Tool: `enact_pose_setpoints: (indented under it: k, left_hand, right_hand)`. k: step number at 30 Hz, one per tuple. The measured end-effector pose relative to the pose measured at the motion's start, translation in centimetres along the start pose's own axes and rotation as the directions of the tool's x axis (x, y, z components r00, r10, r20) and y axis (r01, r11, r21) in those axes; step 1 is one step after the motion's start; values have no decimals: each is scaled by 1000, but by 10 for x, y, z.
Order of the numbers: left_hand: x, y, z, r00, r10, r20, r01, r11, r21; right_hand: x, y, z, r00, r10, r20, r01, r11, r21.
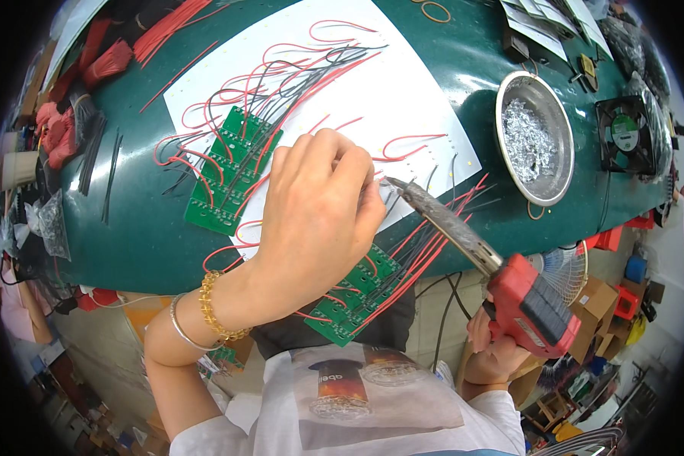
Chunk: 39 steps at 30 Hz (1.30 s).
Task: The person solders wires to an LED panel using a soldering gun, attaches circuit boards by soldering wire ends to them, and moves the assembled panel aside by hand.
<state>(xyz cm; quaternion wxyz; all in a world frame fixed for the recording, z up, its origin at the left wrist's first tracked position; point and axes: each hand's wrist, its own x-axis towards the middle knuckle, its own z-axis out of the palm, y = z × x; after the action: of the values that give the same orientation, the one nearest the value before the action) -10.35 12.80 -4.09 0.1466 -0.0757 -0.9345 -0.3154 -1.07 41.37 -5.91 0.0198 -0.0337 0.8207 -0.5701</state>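
My right hand (498,353) grips the handle of a red and black soldering gun (536,308), whose long metal barrel points up and left. The gun's tip is right beside the fingertips of my left hand (315,197). That hand is closed in a pinch above white paper (425,99); what it pinches is hidden by the fingers. Below its wrist lies a green circuit board (332,328) with red and black wires, partly covered by my arm. Another green board panel (220,213) rests on the paper to the left, its red and black wires fanning out toward the far side.
A metal bowl (501,125) of silvery scraps stands at the right, with a black fan (625,135) beyond it. Bundles of red wire (108,62) and black wires (91,152) lie at the left of the green table (129,262). Boxes (594,304) stand on the floor at right.
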Motion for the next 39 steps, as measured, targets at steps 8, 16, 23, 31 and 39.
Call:
enact_pose_setpoints:
  k: [8,16,23,31,39]
  left_hand:
    - [-1,-1,0,1000,1,-1,-1,1000,0]
    - [-2,-4,2,997,74,-1,-74,997,-9]
    - [-23,30,-8,958,275,77,-278,960,35]
    - [-16,45,-5,931,139,338,-205,964,168]
    - [-19,38,-2,961,81,263,-53,992,-112]
  right_hand:
    - [20,-32,18,991,108,83,-131,919,372]
    - [23,-36,28,995,94,-34,-73,913,402]
    - [21,-35,23,999,34,-2,-28,833,553]
    - [19,-53,24,967,246,-72,-170,825,540]
    - [34,-49,37,998,-42,-47,62,793,606]
